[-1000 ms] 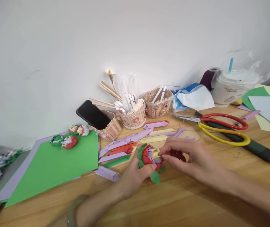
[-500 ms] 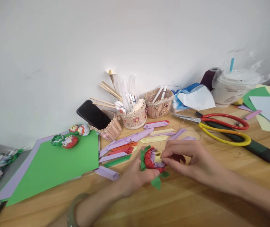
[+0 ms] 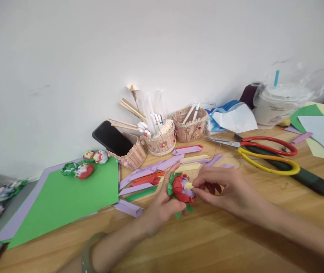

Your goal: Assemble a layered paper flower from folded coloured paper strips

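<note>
A folded paper flower (image 3: 182,189) with green outer leaves, red petals, and purple and yellow inside sits in my left hand (image 3: 162,208). The fingers are behind it and the thumb presses its lower side. My right hand (image 3: 221,189) pinches at a pale yellow inner petal on the flower's right side, thumb and forefinger together; the exact grip at the fingertips is hard to make out. Folded paper strips (image 3: 141,174) in purple, red, orange, yellow and green lie on the table just behind my hands.
Scissors (image 3: 270,155) with red and yellow handles rest on a dark green tool at right. Green paper (image 3: 73,204) bears several small paper flowers at left. Behind are a phone (image 3: 113,140), stick-sided baskets (image 3: 160,144), a tissue pack (image 3: 227,110) and a lidded cup (image 3: 281,102).
My left hand has turned the flower a little and its fingers have shifted, a ringed finger now showing behind it. My right hand has moved slightly left with its pinch kept.
</note>
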`<state>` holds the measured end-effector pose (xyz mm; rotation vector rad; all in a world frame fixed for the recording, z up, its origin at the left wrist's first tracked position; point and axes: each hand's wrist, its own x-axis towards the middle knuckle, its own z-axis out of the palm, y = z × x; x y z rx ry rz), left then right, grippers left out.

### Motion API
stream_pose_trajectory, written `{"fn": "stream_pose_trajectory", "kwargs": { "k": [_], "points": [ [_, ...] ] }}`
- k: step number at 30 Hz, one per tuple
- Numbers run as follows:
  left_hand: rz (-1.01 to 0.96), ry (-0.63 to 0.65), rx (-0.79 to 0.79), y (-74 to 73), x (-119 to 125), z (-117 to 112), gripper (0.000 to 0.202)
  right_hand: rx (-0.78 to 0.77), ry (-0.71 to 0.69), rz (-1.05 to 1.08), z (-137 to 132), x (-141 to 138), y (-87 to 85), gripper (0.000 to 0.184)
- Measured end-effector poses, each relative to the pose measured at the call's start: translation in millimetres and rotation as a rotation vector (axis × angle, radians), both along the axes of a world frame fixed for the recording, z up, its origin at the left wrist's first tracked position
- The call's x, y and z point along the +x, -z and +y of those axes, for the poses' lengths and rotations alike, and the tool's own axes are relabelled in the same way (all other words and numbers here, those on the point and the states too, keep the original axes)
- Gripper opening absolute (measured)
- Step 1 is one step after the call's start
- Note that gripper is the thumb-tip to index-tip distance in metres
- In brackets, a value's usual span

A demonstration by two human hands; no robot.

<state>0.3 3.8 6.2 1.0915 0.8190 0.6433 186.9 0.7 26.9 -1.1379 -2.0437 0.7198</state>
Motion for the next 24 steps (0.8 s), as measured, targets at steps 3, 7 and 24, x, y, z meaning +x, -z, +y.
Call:
{"fn": "stream_pose_trajectory", "kwargs": {
  "k": [3,7,24],
  "points": [
    [0.033,-0.015,0.014,-1.2,0.2,-0.7,0.083,0.042,0.023,-0.025,-0.2,0.0,2.5,0.013],
    [0.008,-0.038,-0.003,-3.3,2.9,-2.3,0.081,0.116,0.013,-0.042,-1.1,-0.1,3.1,0.012],
    [0.11,0.013,0.088,-4.4,1.7,-4.6,0.071,0.244,0.03,-0.129,-4.0,-3.2,3.0,0.016]
  ]
}}
